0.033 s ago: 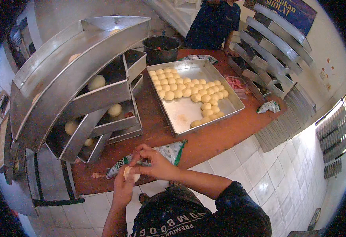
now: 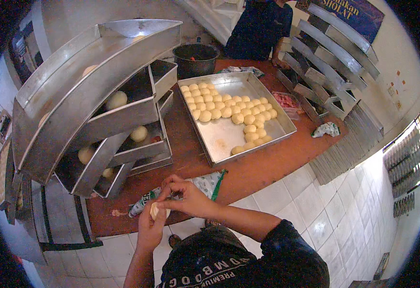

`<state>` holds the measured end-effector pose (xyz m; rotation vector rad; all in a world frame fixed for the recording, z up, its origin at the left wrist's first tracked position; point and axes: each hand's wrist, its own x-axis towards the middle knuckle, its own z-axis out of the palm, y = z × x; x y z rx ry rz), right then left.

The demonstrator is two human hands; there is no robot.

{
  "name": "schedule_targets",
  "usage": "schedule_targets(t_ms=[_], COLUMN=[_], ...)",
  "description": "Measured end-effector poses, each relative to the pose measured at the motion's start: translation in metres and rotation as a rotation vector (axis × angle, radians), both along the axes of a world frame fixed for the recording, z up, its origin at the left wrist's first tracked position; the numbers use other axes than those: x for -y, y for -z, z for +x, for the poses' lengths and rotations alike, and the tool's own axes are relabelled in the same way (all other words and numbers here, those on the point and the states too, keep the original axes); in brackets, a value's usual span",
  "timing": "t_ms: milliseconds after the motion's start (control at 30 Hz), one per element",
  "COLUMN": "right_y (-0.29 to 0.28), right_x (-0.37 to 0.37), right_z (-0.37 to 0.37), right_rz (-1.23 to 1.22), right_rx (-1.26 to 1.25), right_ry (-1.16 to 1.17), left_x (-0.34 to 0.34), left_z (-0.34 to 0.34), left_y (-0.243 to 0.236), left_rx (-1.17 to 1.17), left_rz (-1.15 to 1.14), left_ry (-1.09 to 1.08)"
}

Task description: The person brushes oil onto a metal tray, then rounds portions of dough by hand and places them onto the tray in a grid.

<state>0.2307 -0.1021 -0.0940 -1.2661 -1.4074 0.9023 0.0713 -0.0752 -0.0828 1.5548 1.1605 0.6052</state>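
Note:
My left hand [image 2: 151, 220] is wrapped around a small pale piece of dough [image 2: 154, 211], partly hidden by the fingers. The fingers of my right hand [image 2: 177, 199] are bent over that same piece, pinching at its top. Just behind both hands, a white and green plastic bag [image 2: 205, 185] lies on the brown table [image 2: 248, 173] near its front edge. Beyond it stands a large metal tray [image 2: 224, 139] with several rows of round dough balls [image 2: 226, 110] in it.
Stacked metal trays holding dough balls [image 2: 99, 120] rise at the left; more stacked trays [image 2: 327, 53] stand right. Behind are a dark pot [image 2: 195, 62] and a person in dark clothing [image 2: 253, 31]. A pink-filled plastic container [image 2: 286, 103] and crumpled bag [image 2: 326, 129] sit right.

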Motion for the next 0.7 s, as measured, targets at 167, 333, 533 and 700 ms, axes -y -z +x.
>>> schedule_targets(t_ms=[167,333,533,700], right_y=[-0.009,-0.023,-0.026,-0.040], right_x=[0.009,0.006,0.008,0.018], right_z=[-0.008,0.001,-0.010,-0.018], right_rz=[0.308,0.151,0.170,0.472], right_rx=[0.341,0.238,0.234,0.552], right_ry=[0.090,0.004,0.036,-0.048], left_x=[-0.024,-0.002,-0.017,-0.037], left_z=[-0.012,-0.008,-0.013,-0.028], left_y=[0.028,0.004,-0.009,-0.002], left_rx=[0.836,-0.049,0.185,0.006], left_rz=[-0.651,0.087,-0.261,-0.204], left_ry=[-0.019,0.099,0.166,0.260])
